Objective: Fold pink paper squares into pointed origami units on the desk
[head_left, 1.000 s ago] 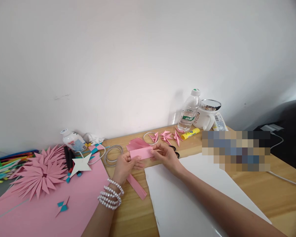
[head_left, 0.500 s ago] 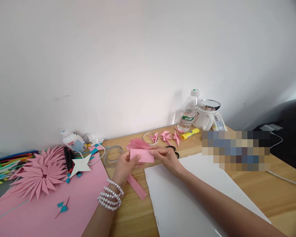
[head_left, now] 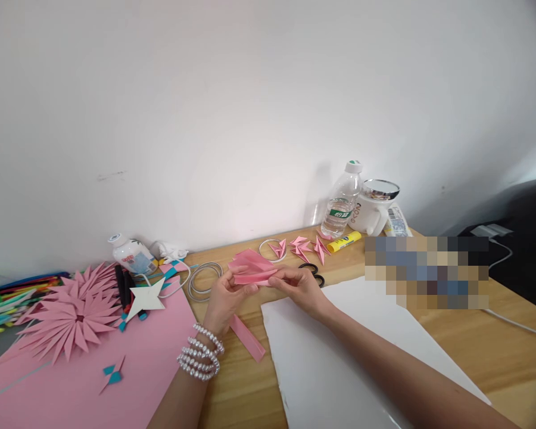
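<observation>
Between my hands is a small folded piece of pink paper (head_left: 255, 278), seen nearly edge-on with its layers parted. My left hand (head_left: 230, 290), with strings of beads at its wrist, pinches the paper's left end. The right end is pinched by my right hand (head_left: 297, 286). Just behind the held piece lies more pink paper (head_left: 250, 260), loose on the table. A pink paper strip (head_left: 249, 338) lies below my left hand. Black-handled scissors (head_left: 311, 269) rest behind my right hand, their blades hidden.
A white sheet (head_left: 339, 339) lies under my right forearm. Folded pink stars (head_left: 301, 247), a glue stick (head_left: 344, 242), a water bottle (head_left: 342, 202) and a mug (head_left: 371, 208) line the back. Pink paper flowers (head_left: 78, 319) and a white paper star (head_left: 146, 300) are at left.
The held pink paper has tipped from facing me flat to nearly edge-on, so its folded layers show. Both hands keep their hold and have barely shifted.
</observation>
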### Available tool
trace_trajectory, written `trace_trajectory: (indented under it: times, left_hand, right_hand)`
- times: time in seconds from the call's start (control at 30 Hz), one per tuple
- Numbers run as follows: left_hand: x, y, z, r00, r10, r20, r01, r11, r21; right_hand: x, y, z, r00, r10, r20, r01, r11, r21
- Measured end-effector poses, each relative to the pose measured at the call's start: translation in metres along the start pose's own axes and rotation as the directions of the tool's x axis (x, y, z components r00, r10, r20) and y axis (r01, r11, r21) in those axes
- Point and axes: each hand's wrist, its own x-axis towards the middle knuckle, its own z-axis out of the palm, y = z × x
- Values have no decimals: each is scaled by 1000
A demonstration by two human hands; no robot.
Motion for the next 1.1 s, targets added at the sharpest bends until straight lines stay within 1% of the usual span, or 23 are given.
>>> trace_trajectory:
  times: [0.1,0.2,0.3,0.37,0.43,0.53,0.67,0.73,0.8,0.9,1.1]
  left_hand:
    - [0,-1,1,999,13,-46,-14,1000,-23]
    - [0,-1,1,998,31,-61,-34,998,-53]
    - [0,0,2,998,34,-55,-38,997,-73]
    - [-1,1,2,999,18,-50,-21,997,-69]
    - [-1,2,1,1000,-5,-21,4,997,-75]
    - [-1,2,0,1000,-20,21,22,993,-112]
    - [0,1,0,1000,-28,-12,26,992,-126]
    - [0,1,1,1000,-30,-8,29,993,-117]
    - [0,0,1,1000,-27,5,27,994,-103]
    - [-1,-1,2,999,-29,16,31,995,-91]
    - [-1,-1,3,998,-33,52,39,994,-100]
  right_hand:
    - [0,2,0,1000,-1,4,1,1000,-18]
    - [-1,4,2,999,36,14,-36,999,23]
    - [-2,9,3,996,91,5,-91,992,92]
    - [-2,12,3,992,124,-4,-123,986,116]
    - [-1,14,3,990,137,-10,-135,983,125]
    - [0,13,2,992,123,-22,-120,987,105]
    - [0,7,1,997,80,-10,-79,995,64]
    - [-1,5,2,997,74,7,-74,996,59]
    - [-1,5,2,996,85,13,-86,994,74]
    - [-2,7,3,994,110,-13,-108,990,92]
    - [-1,8,3,992,122,-34,-117,987,112]
